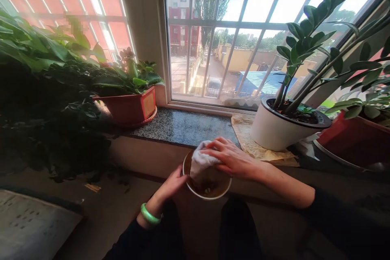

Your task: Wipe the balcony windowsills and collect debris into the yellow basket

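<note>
A round pot with a pale rim (209,198) and a brownish inside is in front of my knees, just below the windowsill. My left hand (174,185), with a green bangle at its wrist, grips the pot's left side, thumb at the rim. Bunched under the fingers of my right hand (233,156) is a white cloth (199,164), pressed down into the pot. Part of that cloth is covered by the hand. A small pale bit lies at the pot's bottom, too small to name.
Along the dark speckled windowsill (195,126) stand a red planter (128,109) at left and a white pot (274,130) with a tall leafy plant at right, on crumpled brown paper (243,130). Another red pot (356,142) stands farther right. A barred window (225,24) rises behind.
</note>
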`<state>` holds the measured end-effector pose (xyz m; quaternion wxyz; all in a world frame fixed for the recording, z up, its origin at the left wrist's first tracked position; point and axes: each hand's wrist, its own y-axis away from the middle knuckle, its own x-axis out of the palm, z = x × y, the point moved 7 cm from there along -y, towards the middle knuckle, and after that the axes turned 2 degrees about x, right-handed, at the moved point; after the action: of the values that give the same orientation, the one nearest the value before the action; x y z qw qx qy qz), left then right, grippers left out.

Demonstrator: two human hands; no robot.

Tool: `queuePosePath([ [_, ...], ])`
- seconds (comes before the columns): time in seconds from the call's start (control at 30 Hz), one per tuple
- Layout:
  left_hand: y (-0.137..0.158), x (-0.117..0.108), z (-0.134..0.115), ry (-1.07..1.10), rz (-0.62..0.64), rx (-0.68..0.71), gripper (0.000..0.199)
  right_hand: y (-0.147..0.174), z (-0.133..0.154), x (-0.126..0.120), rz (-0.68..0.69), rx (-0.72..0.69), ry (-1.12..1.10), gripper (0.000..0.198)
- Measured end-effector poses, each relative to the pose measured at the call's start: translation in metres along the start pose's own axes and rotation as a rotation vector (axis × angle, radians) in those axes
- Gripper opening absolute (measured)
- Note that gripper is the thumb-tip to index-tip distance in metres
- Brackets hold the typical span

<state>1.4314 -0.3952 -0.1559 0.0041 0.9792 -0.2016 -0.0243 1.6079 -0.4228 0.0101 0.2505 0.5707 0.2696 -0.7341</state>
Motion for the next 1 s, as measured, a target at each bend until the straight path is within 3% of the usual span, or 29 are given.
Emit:
queuePosePath([
  [0.17, 0.008, 0.006, 0.006, 0.091, 0.023, -0.156, 0.062, 0.002, -0.009, -0.032, -0.139, 0.054, 0.023, 0.043],
  [0.23, 0.009, 0.006, 0.004, 0.101, 0.017, -0.127, 0.059, 0.001, -0.019, -0.051, -0.183, 0.077, -0.02, 0.043],
  [0.33, 0.008, 0.005, -0.005, 0.05, -0.002, -0.03, 0.055, -0.003, -0.024, -0.074, -0.145, 0.089, -0.119, 0.043],
  [0.43, 0.01, 0.006, -0.008, 0.049, 0.013, -0.037, 0.054, -0.004, -0.019, -0.092, -0.211, 0.136, -0.137, 0.04],
  [0.67, 0.01, 0.004, -0.011, 0.066, 0.004, -0.012, 0.056, -0.013, -0.001, -0.086, -0.401, 0.154, -0.036, 0.026],
  [0.87, 0.013, 0.006, -0.004, 0.151, 0.013, -0.144, 0.064, -0.015, -0.027, -0.091, -0.444, 0.385, -0.169, 0.022],
  [1.0, 0.009, 0.002, -0.008, 0.104, -0.014, -0.075, 0.062, -0.009, -0.04, -0.096, -0.477, 0.437, -0.361, 0.029],
])
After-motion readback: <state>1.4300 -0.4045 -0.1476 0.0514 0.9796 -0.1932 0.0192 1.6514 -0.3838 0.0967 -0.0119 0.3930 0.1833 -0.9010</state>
